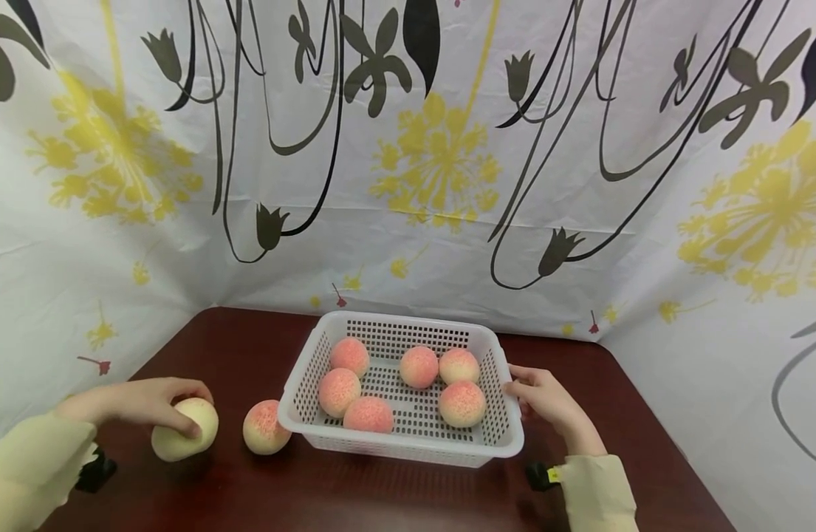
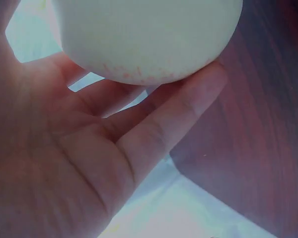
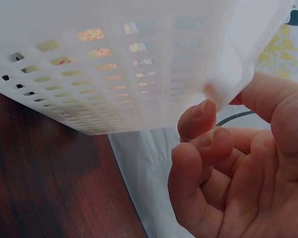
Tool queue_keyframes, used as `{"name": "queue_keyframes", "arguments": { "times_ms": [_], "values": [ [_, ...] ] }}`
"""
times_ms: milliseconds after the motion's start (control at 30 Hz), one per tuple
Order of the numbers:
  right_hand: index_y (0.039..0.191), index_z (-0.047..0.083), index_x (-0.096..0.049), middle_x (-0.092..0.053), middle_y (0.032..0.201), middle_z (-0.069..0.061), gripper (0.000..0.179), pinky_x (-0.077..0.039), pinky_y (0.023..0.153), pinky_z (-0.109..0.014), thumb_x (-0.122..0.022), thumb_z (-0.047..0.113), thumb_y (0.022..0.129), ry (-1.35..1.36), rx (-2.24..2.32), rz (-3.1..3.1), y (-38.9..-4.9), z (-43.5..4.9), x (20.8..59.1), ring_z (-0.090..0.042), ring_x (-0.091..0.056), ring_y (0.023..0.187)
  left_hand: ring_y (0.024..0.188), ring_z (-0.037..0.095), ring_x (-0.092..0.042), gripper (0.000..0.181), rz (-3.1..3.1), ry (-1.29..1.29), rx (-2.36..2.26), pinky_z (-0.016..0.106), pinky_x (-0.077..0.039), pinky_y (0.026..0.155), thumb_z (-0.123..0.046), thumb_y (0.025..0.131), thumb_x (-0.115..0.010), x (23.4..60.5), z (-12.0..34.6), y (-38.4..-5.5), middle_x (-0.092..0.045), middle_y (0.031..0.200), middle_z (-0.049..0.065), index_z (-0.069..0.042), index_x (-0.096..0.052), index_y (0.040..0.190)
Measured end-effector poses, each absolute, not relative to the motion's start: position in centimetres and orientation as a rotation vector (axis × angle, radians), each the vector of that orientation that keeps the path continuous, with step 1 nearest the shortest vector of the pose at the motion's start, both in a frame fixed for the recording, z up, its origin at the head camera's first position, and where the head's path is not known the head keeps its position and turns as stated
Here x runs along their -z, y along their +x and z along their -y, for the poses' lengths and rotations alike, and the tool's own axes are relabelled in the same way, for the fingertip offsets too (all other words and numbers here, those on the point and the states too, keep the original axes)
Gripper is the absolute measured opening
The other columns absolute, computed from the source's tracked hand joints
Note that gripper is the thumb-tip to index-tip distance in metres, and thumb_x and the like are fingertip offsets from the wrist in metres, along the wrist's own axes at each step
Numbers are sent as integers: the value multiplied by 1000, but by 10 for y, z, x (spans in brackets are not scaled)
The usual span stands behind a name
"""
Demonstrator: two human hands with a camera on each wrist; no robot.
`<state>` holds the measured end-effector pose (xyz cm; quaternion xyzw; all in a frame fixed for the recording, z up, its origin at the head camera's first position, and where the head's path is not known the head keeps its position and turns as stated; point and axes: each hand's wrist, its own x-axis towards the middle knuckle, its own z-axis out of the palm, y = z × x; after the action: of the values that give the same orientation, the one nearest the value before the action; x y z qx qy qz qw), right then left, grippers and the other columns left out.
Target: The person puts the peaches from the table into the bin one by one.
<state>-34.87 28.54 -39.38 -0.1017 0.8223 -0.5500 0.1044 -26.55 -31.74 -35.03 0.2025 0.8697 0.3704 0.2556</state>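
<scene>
A pale cream peach (image 1: 193, 428) with its blush underneath is held by my left hand (image 1: 142, 405) at the table's left side. In the left wrist view, the fingers (image 2: 154, 134) curl along that peach's (image 2: 149, 39) surface. A pink and cream peach (image 1: 266, 427) sits on the table right beside the left end of a white plastic basket (image 1: 408, 447). Several more pink peaches (image 1: 419, 367) lie inside the basket. My right hand (image 1: 547, 399) grips the basket's right rim, its thumb over the edge and its other fingers (image 3: 186, 168) curled below the rim.
The dark red-brown wooden table (image 1: 261, 495) has a patterned white cloth (image 1: 408, 273) hanging behind it and along both sides. A small black object (image 1: 95, 470) shows at the left wrist and another black piece (image 1: 539, 476) at the right wrist.
</scene>
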Motion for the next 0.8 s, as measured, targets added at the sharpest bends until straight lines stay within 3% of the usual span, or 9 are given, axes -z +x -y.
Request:
{"name": "queue_keyframes", "arguments": {
  "times_ms": [267,400,533,800],
  "values": [
    [142,-4,-43,-64,76,-11,53,-47,52,-34,-58,11,93,-303,1613,-2429,-350,-284,393,-18,-47,53,82,8,-56,38,-2499,632,-879,30,-48,64,-18,85,-70,325,319,-265,-59,99,4,-2,-59,118],
    [142,-4,-43,-59,68,-8,53,-47,53,-36,-58,11,93,-299,1601,-2441,-350,-283,394,-20,-46,52,82,10,-56,34,-2509,650,-877,31,-48,64,-17,85,-71,308,316,-269,-59,98,5,-5,-60,115],
    [142,-4,-44,-51,60,-7,53,-45,51,-36,-58,10,93,-298,1600,-2447,-350,-284,394,-20,-42,51,87,14,-57,42,-2530,652,-861,34,-49,67,-17,83,-73,292,310,-274,-58,104,7,-5,-56,120],
    [144,-3,-42,-52,61,-6,55,-44,49,-34,-58,10,93,-315,1603,-2433,-349,-287,395,-17,-42,50,91,20,-56,54,-2677,626,-756,37,-48,72,-20,79,-76,263,284,-293,-59,109,7,0,-55,124]
  ]
}}
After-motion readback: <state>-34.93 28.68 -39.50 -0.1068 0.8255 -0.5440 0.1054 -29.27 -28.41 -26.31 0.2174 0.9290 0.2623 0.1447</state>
